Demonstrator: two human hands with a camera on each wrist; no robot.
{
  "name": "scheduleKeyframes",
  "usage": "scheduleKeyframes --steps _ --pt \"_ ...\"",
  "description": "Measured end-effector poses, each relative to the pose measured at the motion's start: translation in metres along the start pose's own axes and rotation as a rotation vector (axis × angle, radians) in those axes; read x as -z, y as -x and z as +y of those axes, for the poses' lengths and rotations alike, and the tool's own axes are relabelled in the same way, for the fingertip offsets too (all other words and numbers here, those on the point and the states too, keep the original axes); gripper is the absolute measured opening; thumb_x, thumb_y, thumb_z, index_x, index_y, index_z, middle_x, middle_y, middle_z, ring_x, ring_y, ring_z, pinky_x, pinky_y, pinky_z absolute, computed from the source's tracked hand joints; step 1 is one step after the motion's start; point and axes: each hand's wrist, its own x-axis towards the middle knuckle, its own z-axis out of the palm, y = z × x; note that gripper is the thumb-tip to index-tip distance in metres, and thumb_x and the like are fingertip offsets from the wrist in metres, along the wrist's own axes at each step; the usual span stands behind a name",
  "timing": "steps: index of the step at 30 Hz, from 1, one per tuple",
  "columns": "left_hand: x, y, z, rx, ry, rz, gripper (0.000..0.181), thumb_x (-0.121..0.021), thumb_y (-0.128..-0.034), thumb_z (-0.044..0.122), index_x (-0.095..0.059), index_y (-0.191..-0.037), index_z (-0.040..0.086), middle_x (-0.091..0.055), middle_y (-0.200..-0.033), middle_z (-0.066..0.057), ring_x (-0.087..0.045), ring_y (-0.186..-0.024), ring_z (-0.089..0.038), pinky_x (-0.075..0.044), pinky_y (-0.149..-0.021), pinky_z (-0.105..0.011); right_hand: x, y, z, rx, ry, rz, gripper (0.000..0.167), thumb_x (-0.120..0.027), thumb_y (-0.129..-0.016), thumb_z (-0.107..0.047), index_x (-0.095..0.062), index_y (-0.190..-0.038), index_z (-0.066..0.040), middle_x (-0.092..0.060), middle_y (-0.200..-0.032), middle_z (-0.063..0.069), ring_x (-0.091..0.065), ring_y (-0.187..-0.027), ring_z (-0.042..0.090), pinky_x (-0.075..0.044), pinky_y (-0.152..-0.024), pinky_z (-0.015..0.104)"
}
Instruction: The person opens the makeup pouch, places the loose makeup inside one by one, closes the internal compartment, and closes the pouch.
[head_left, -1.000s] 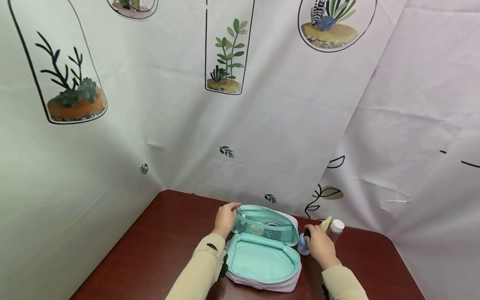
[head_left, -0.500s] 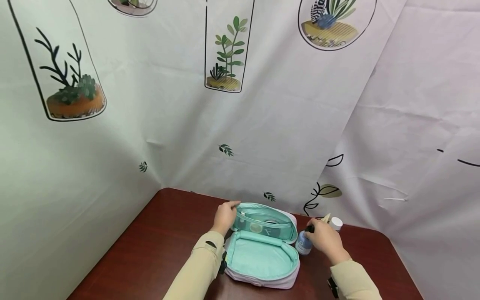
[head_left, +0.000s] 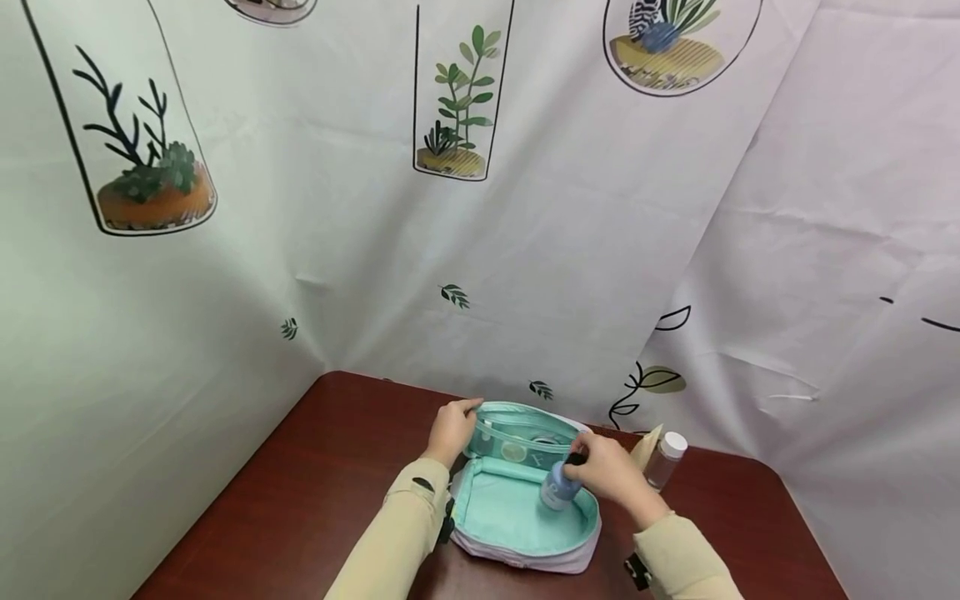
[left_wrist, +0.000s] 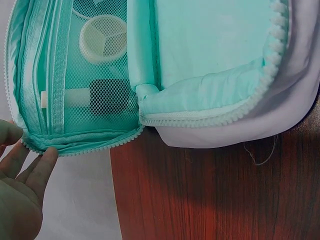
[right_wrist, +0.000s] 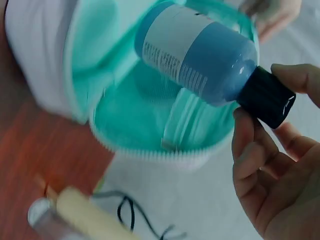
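Observation:
A lilac toiletry bag (head_left: 495,508) with a mint lining lies unzipped on the table, its lid raised at the back. My left hand (head_left: 450,433) pinches the lid's left edge between thumb and fingers. Behind the lid's mesh pocket (left_wrist: 75,122) are a round pale divided container (left_wrist: 103,39) and a pale cylinder with a black end (left_wrist: 107,97). Over the right part of the bag's lower compartment, my right hand (head_left: 611,471) holds a small blue bottle (head_left: 558,490) by its black cap (right_wrist: 266,97). The bottle tilts; whether it touches the lining I cannot tell.
Right of the bag stand a clear bottle with a white cap (head_left: 666,460) and a beige tube-like item (head_left: 645,446). A printed cloth (head_left: 525,250) hangs behind the reddish-brown table (head_left: 300,500).
My right hand has taken the blue bottle by its cap from the table beside the bag and carried it left over the open compartment. My left hand stays at the lid.

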Motion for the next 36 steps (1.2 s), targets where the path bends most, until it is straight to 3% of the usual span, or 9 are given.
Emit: scheduleKeyframes --steps 7,16,21,23,27,31,34,36 --pt "0.001 -0.003 0.002 0.003 0.017 -0.014 0.032 -0.048 -0.0938 0.006 -0.063 -0.122 0.011 -0.063 -0.109 -0.017 -0.024 -0.038 -0.010 -0.028 -0.040 -0.024 -0.035 -0.008 -0.021 0.156 -0.122 -0.145 0.021 -0.073 -0.071 -0.010 -0.052 -0.076 -0.011 -0.047 -0.069 -0.004 -0.042 -0.061 0.010 -0.037 -0.052 0.026" --pt "-0.002 -0.006 0.005 -0.003 0.002 -0.033 0.033 -0.048 -0.0942 0.008 -0.062 -0.123 0.013 -0.065 -0.094 -0.014 -0.023 -0.037 -0.009 -0.028 -0.039 -0.024 -0.066 -0.009 -0.024 0.114 -0.366 -0.347 0.021 -0.072 -0.074 -0.004 -0.051 -0.075 -0.005 -0.051 -0.067 -0.001 -0.053 -0.052 0.017 -0.048 -0.046 0.034" --pt "-0.001 -0.008 0.007 -0.004 -0.007 -0.019 0.032 -0.049 -0.0943 0.009 -0.061 -0.124 0.013 -0.064 -0.102 -0.017 -0.024 -0.037 -0.010 -0.028 -0.040 -0.024 -0.061 -0.010 -0.016 0.156 -0.254 -0.347 0.024 -0.077 -0.069 -0.005 -0.054 -0.072 -0.006 -0.052 -0.065 -0.004 -0.046 -0.056 0.010 -0.041 -0.051 0.028" --pt "0.000 -0.009 0.008 -0.002 -0.012 -0.004 0.031 -0.051 -0.0940 0.010 -0.062 -0.123 0.013 -0.062 -0.113 -0.015 -0.024 -0.038 -0.010 -0.028 -0.041 -0.024 -0.059 -0.010 -0.013 0.172 -0.207 -0.354 0.024 -0.079 -0.066 -0.002 -0.056 -0.073 -0.005 -0.052 -0.065 -0.004 -0.044 -0.058 0.009 -0.039 -0.053 0.027" --pt "0.001 -0.010 0.007 -0.003 -0.021 0.004 0.030 -0.052 -0.0939 0.011 -0.063 -0.122 0.013 -0.060 -0.118 -0.015 -0.024 -0.039 -0.010 -0.029 -0.042 -0.025 -0.062 -0.005 -0.010 0.148 -0.158 -0.398 0.026 -0.079 -0.062 0.004 -0.063 -0.080 -0.005 -0.057 -0.069 0.000 -0.050 -0.060 0.010 -0.044 -0.055 0.028" --pt "0.001 -0.007 0.005 0.005 -0.011 -0.014 0.031 -0.051 -0.0943 0.011 -0.061 -0.124 0.013 -0.064 -0.092 -0.016 -0.023 -0.038 -0.010 -0.029 -0.041 -0.025 -0.071 0.001 -0.006 0.135 -0.101 -0.443 0.025 -0.081 -0.062 0.001 -0.066 -0.081 -0.008 -0.059 -0.068 -0.003 -0.053 -0.060 0.007 -0.045 -0.057 0.027" --pt "0.001 -0.005 0.002 0.008 -0.006 -0.019 0.032 -0.050 -0.0944 0.011 -0.061 -0.125 0.013 -0.055 -0.068 -0.010 -0.023 -0.037 -0.010 -0.028 -0.040 -0.024 -0.077 0.003 -0.005 0.146 -0.088 -0.460 0.025 -0.080 -0.064 -0.001 -0.065 -0.081 -0.009 -0.058 -0.067 -0.004 -0.052 -0.060 0.006 -0.044 -0.057 0.027" --pt "0.001 -0.004 0.000 0.006 -0.007 -0.016 0.032 -0.050 -0.0944 0.011 -0.060 -0.125 0.013 -0.049 -0.062 -0.006 -0.022 -0.037 -0.010 -0.028 -0.039 -0.024 -0.080 0.004 -0.003 0.156 -0.097 -0.462 0.025 -0.080 -0.065 -0.001 -0.065 -0.083 -0.009 -0.058 -0.069 -0.003 -0.052 -0.061 0.006 -0.045 -0.058 0.027"
